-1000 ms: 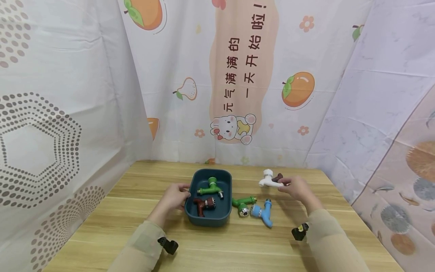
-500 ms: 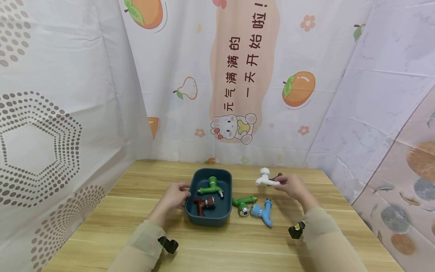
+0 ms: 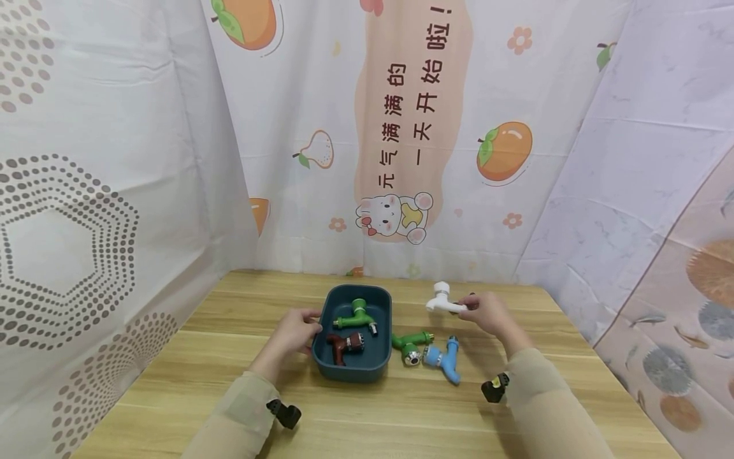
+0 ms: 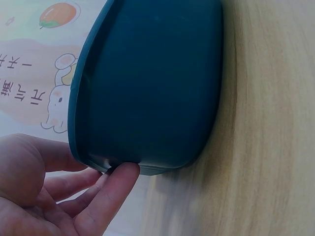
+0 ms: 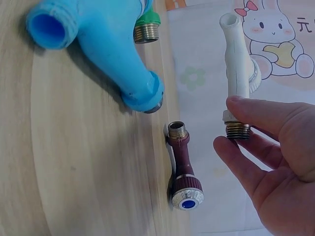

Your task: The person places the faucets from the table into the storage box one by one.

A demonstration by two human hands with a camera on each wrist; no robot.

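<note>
My right hand (image 3: pixel 487 311) pinches a white tap (image 3: pixel 440 301) by its brass-threaded end, thumb on one side and fingers on the other. The right wrist view shows the white tap (image 5: pixel 237 64) raised beside the backdrop. A dark brown tap (image 5: pixel 183 169) lies on the tabletop past this hand, mostly hidden in the head view. At the left side of a dark teal plastic basin (image 3: pixel 352 373), my left hand (image 3: pixel 292 331) grips the wall near the rim. Inside the basin are a green tap (image 3: pixel 358 315) and a reddish-brown tap (image 3: pixel 344 345).
Just right of the basin, another green tap (image 3: pixel 410 347) lies on the wooden table (image 3: pixel 413 421). Close beside it is a light blue tap (image 3: pixel 446 359). A printed curtain (image 3: pixel 321 210) hangs at the table's back edge.
The right hand has carried the white tap leftward, a short way toward the basin. The left hand, the basin and the other taps have stayed in place.
</note>
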